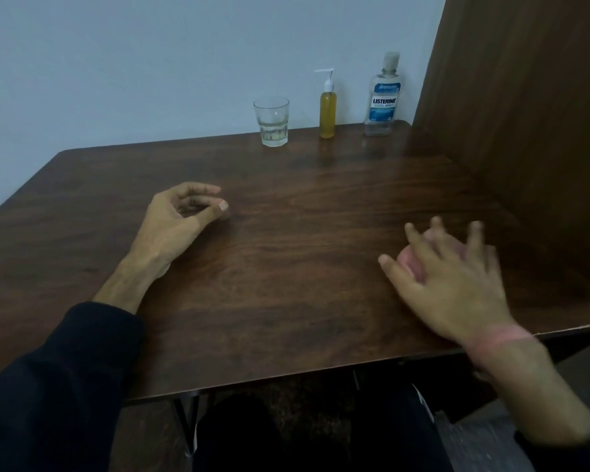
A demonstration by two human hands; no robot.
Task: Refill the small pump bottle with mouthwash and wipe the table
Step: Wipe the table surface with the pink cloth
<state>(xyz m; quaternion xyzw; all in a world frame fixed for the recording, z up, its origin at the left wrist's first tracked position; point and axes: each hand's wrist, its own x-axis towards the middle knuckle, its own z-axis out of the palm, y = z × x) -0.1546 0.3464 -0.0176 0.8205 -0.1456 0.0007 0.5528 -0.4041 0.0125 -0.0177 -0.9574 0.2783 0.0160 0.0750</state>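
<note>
The small pump bottle [327, 112], filled with yellow liquid under a white pump, stands at the table's far edge. To its right is the clear Listerine mouthwash bottle [383, 97] with a blue label, nearly empty. My left hand [181, 219] rests on the table at mid left, fingers loosely curled and holding nothing. At the near right, my right hand [450, 281] is motion-blurred, its fingers spread over a pink cloth [410, 264] that it presses onto the table [286, 250]. Most of the cloth is hidden under the palm.
A clear drinking glass [272, 121] with a little liquid stands left of the pump bottle. A brown wooden panel [525, 114] walls off the table's right side. A pale wall lies behind. My legs and the metal table legs show below the near edge.
</note>
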